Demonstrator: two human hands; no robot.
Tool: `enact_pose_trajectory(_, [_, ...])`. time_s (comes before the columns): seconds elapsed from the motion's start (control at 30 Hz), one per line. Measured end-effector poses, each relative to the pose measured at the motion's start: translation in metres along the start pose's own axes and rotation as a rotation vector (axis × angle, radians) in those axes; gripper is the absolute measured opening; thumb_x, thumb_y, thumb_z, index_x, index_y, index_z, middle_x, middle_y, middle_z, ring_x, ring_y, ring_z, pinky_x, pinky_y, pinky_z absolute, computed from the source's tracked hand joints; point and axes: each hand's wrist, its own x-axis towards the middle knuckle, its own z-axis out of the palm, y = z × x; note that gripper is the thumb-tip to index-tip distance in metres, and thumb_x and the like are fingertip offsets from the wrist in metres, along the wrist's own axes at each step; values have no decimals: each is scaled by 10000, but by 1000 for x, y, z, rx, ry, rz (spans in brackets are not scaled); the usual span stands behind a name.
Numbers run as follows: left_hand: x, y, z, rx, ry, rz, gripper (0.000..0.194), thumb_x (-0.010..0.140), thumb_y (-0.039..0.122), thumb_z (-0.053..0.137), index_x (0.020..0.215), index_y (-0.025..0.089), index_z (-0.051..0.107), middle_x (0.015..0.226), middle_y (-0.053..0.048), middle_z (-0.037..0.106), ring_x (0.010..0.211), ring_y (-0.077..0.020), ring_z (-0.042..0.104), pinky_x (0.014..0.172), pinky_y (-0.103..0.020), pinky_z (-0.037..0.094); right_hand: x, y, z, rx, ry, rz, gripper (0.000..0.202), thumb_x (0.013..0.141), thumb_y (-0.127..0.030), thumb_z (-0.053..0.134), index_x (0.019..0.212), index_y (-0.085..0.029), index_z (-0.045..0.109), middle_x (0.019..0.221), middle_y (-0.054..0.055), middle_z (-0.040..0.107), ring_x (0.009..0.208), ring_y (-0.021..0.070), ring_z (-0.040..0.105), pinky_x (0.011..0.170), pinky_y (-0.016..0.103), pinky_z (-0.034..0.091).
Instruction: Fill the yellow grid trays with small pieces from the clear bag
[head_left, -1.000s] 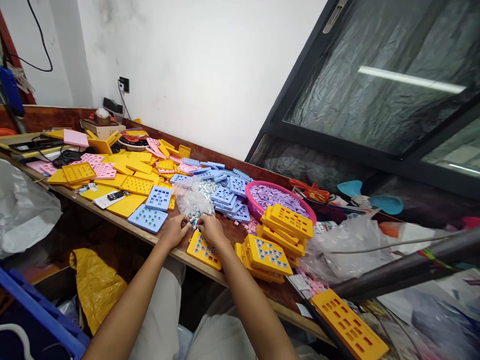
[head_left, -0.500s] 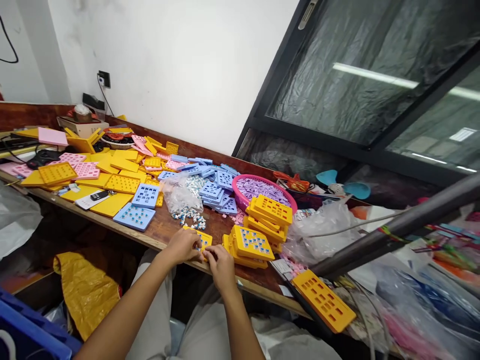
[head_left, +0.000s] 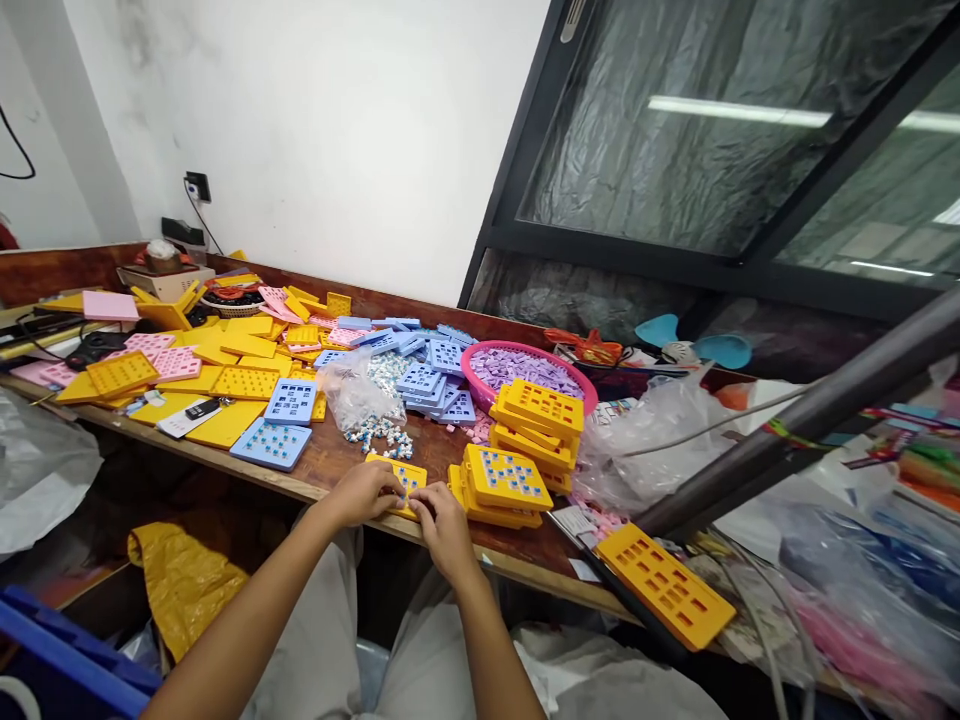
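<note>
A small yellow plastic panel point(head_left: 409, 474) with blue-and-white pieces in it lies at the table's front edge, partly covered by my hands. My left hand point(head_left: 365, 494) is closed on the panel's left side, its fingers curled over the top. Thumb and index finger of my right hand point(head_left: 444, 518) are pinched together at the panel's right front corner; whatever sits between them is too small to make out. Just beyond is a loose pile of small blue-and-white pieces point(head_left: 384, 437). Right of my hands, a yellow panel filled with blue pieces point(head_left: 510, 476) tops a short stack.
A pink basin point(head_left: 589, 392) of purple pieces stands behind a stack of yellow panels point(head_left: 537, 425). Blue panels point(head_left: 292, 400), a clear plastic bag point(head_left: 358, 395) and many yellow panels cover the left. A dark slanted bar point(head_left: 720, 470) crosses the right side.
The camera view has shifted slightly. Both hands stay at the small yellow panel, with only slight finger movement; nothing else has visibly moved.
</note>
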Motion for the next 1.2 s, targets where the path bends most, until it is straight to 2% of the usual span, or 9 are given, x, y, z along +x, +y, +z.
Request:
enact_pose_trajectory(0.17, [7, 2, 3, -50, 19, -90, 129, 830, 271, 711, 912, 238, 805, 893, -24, 721, 827, -176, 638, 740, -256, 433, 1, 3, 4, -43, 19, -10, 172, 977, -240, 541, 957, -225, 711, 953, 64, 651, 912, 225, 638, 838, 361, 507])
enact_pose_trajectory(0.3, [7, 9, 5, -29, 37, -128, 134, 851, 303, 697, 899, 256, 813, 924, -29, 719, 855, -184, 643, 755, -264, 444, 0, 4, 5, -83, 45, -35, 163, 984, -250, 548, 963, -228, 708, 941, 61, 648, 907, 224, 634, 829, 358, 509])
enact_pose_trajectory(0.5, [-3, 13, 8, 25, 83, -50, 170, 923, 281, 636, 932, 254, 803, 917, -40, 689, 910, -184, 640, 802, -275, 457, -7, -1, 3, -279, 52, -117, 192, 1017, -267, 526, 958, -226, 704, 948, 67, 655, 921, 227, 614, 835, 358, 501])
enact_pose_trajectory(0.63, [-8, 13, 14, 79, 158, -39, 137, 935, 265, 639, 960, 240, 772, 956, -34, 686, 909, -177, 640, 816, -284, 462, -20, -10, 3, -488, 31, -207, 252, 1042, -237, 466, 1151, -216, 692, 1119, 91, 690, 1040, 240, 596, 909, 379, 479])
enact_pose_trajectory(0.7, [-12, 15, 17, 174, 172, -5, 156, 964, 287, 608, 952, 231, 753, 967, -39, 683, 919, -187, 628, 816, -304, 452, -25, -14, 3, -569, -4, -240, 291, 1041, -254, 475, 1263, -205, 657, 1208, 104, 687, 1094, 261, 578, 933, 408, 467])
enact_pose_trajectory(0.8, [-18, 21, 21, 389, 148, 82, 218, 1011, 300, 524, 970, 216, 721, 1014, -72, 675, 982, -231, 594, 842, -357, 433, -28, -18, 3, -623, -68, -261, 323, 1032, -277, 488, 1302, -197, 647, 1258, 129, 678, 1097, 290, 569, 918, 448, 461])
enact_pose_trajectory(0.97, [-31, 29, 33, 509, 113, 154, 257, 1032, 269, 446, 1144, 221, 672, 1125, -105, 668, 1066, -281, 560, 900, -437, 418, -26, -12, -2, -479, -111, -221, 338, 1015, -262, 487, 1309, -222, 650, 1257, 133, 676, 1138, 302, 576, 966, 482, 465])
enact_pose_trajectory(1.1, [-40, 30, 45, 480, 140, 132, 297, 1031, 236, 433, 1234, 229, 649, 1164, -110, 668, 1117, -287, 565, 944, -462, 424, -26, -7, -5, -251, -56, -163, 332, 980, -259, 538, 1296, -223, 635, 1248, 118, 658, 1151, 281, 588, 1015, 470, 481])
enact_pose_trajectory(1.2, [-41, 29, 42, 409, 163, 124, 301, 1030, 243, 437, 1235, 229, 656, 1168, -104, 675, 1140, -281, 571, 970, -460, 435, -14, -7, -6, -143, 21, -100, 313, 972, -267, 535, 1267, -215, 628, 1244, 120, 637, 1178, 270, 582, 1049, 451, 475])
